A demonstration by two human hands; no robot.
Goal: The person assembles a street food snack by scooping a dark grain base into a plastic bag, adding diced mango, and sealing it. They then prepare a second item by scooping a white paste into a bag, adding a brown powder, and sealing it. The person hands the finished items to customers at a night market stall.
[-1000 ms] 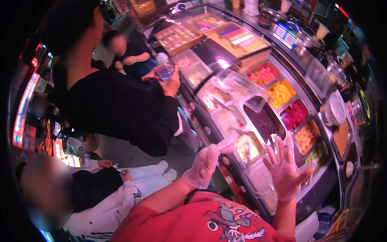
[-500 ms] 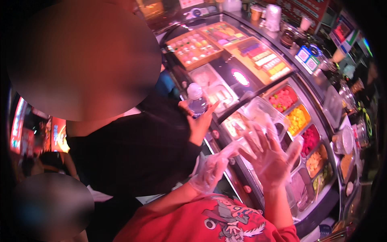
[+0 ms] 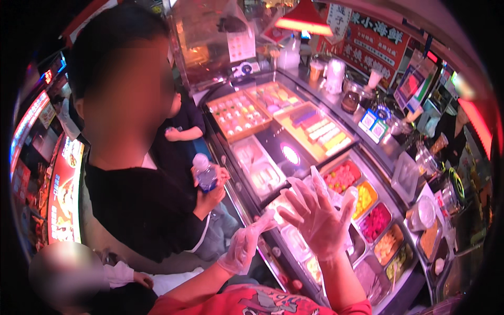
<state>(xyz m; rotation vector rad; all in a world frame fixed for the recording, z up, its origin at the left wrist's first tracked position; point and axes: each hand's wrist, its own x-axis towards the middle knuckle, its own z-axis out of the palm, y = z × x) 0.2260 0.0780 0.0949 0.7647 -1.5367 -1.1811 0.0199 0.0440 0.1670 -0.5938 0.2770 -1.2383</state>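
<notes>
My left hand point(image 3: 242, 248) wears a clear, loose plastic glove. Its fingers stretch toward the right hand, close together, and nothing shows in them. Over the food counter I hold up my right hand point(image 3: 321, 223), also in a clear glove, palm up and fingers spread wide. Loose plastic wrinkles around its fingertips, and it holds nothing. Below and beyond it sit metal pans of cut food: pink-red and green pieces point(image 3: 342, 177), yellow cubes point(image 3: 366, 199), magenta cubes point(image 3: 375, 221) and orange chunks point(image 3: 388, 244). The right hand hides some of the pans.
On the left a person in black point(image 3: 142, 205) holds a clear bottle point(image 3: 206, 176). Another person point(image 3: 68, 273) is at lower left. Wooden trays of small items point(image 3: 239, 114) lie under the counter glass. Stacked cups point(image 3: 335, 76) and a blue code stand point(image 3: 374, 126) line the far ledge.
The view has tilted up, showing more of the stall and a red lamp. Both gloved hands stay raised near each other, the right one spread. The person in black still holds the bottle.
</notes>
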